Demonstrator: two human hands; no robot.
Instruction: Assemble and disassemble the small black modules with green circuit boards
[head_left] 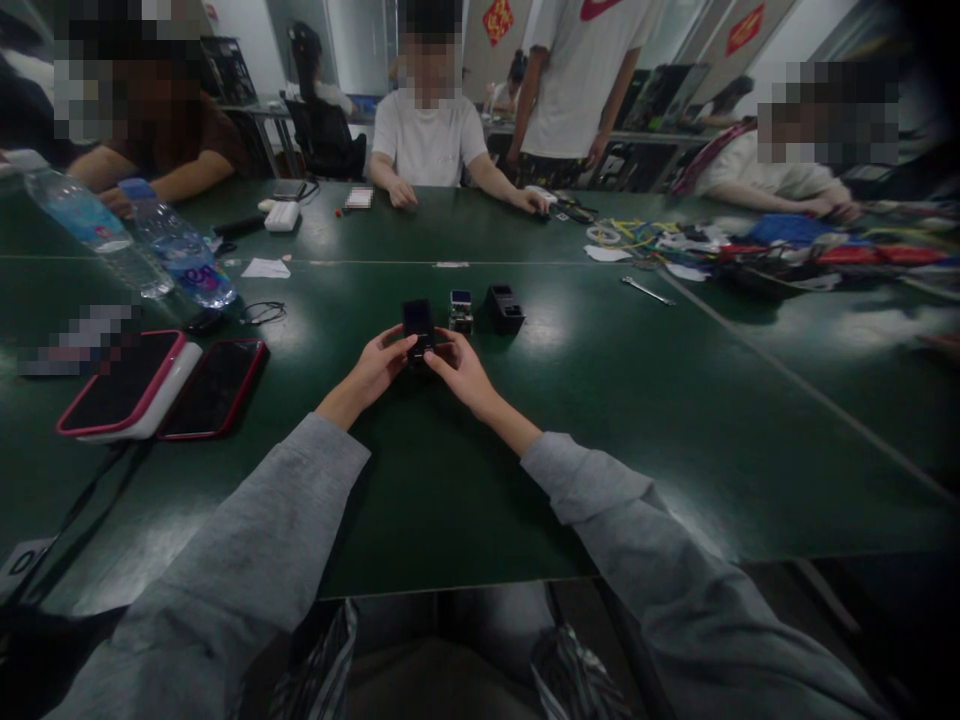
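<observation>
Both hands hold a small black device [418, 322] with a dark screen, tilted up over the green table [480, 480]. My left hand [379, 368] grips its left side, thumb on the lower front. On the opposite side my right hand [461, 368] has its thumb at the lower right corner and its fingers curled behind. Just beyond my right hand stands a small silver and black device [460, 310] with a bluish screen. To the right of that is a black box-like casing [505, 309] with openings in it.
Phones [214, 388] lie at the left, below two water bottles [180, 250]. A wrench [648, 291] and a heap of cables [795, 240] are at the right. Across the table a person [427, 140] rests both hands on it; other people are around.
</observation>
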